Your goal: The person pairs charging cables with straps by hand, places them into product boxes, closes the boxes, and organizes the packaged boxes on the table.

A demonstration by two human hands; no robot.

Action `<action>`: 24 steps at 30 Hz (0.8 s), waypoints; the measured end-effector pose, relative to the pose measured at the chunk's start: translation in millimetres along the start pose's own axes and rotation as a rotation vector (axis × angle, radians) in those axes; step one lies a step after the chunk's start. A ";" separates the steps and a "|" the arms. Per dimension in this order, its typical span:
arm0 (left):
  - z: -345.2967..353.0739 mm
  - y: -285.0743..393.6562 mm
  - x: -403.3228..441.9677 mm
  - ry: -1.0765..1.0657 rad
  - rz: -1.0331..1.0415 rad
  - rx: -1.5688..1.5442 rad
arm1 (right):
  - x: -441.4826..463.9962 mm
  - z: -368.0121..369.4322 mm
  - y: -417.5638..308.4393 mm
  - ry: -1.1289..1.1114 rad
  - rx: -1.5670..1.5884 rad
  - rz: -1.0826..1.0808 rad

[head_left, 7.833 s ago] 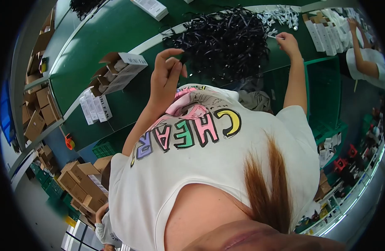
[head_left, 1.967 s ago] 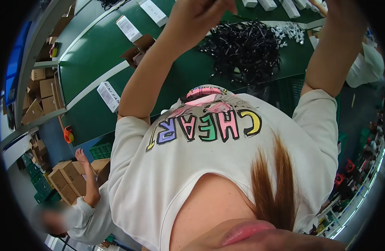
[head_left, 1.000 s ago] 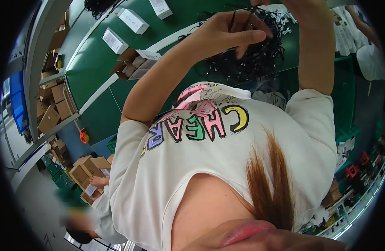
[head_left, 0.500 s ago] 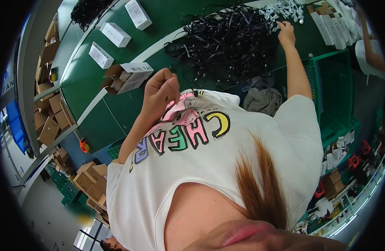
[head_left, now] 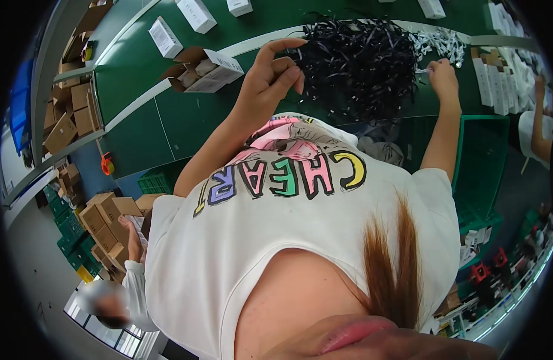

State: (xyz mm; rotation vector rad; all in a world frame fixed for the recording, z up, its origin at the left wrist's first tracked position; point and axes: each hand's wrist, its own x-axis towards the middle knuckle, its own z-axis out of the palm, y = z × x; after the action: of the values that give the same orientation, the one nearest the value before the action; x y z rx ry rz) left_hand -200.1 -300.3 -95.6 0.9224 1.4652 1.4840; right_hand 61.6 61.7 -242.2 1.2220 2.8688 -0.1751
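My left hand [head_left: 271, 75] is raised over the table, at the left edge of a big tangled heap of black straps [head_left: 360, 66]. Its index finger stretches toward the heap and the other fingers are loosely bent; I see nothing held in it. My right hand [head_left: 444, 79] is at the heap's right side, fingertips pinched on a thin white cable [head_left: 423, 71]. Just beyond it lies a pile of white cables [head_left: 441, 45], some looking bundled. An opened carton [head_left: 213, 72] with wrapped contents stands left of my left hand.
Small white boxes [head_left: 196, 15] stand on the green table [head_left: 132, 129]. A row of boxes [head_left: 495, 84] is at the right, near another person's arm [head_left: 539, 123]. A green crate [head_left: 480, 162] stands by my right arm. Behind on the left, a person [head_left: 135, 288] is beside brown cartons [head_left: 102, 225].
My left hand has gone from a fist near my chest to loosened fingers by the black straps. My right hand has drawn back from the white pile with a cable. The view has shifted.
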 end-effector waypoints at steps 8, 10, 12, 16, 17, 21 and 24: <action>-14.4 -12.8 -7.1 0.030 0.040 -0.251 | -36.8 -100.9 -214.0 -0.470 1.662 -0.717; -17.2 -19.6 -9.6 0.011 0.067 -0.325 | -38.3 -98.6 -258.6 -0.506 1.714 -0.715; -18.2 -27.9 -12.4 0.022 0.091 -0.363 | -37.4 -101.1 -278.8 -0.509 1.726 -0.692; -20.0 -51.6 -23.9 0.255 0.050 -0.162 | -26.3 -94.1 -302.3 -0.487 1.517 -0.780; -22.7 -50.6 -29.1 0.287 0.054 -0.165 | -21.8 -93.1 -306.1 -0.516 1.511 -0.801; -24.9 -47.8 -47.8 0.457 0.320 0.719 | 6.1 -86.2 -294.3 -0.873 0.913 -1.087; -20.6 -47.0 -52.3 0.484 0.392 0.967 | 0.9 -79.7 -310.4 -0.605 1.017 -1.014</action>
State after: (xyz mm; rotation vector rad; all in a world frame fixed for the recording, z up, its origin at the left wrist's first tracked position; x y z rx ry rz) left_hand -196.1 -357.9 -140.7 1.5441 2.5754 1.2784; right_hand -160.3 -142.3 -133.3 -0.4651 2.4458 -1.7403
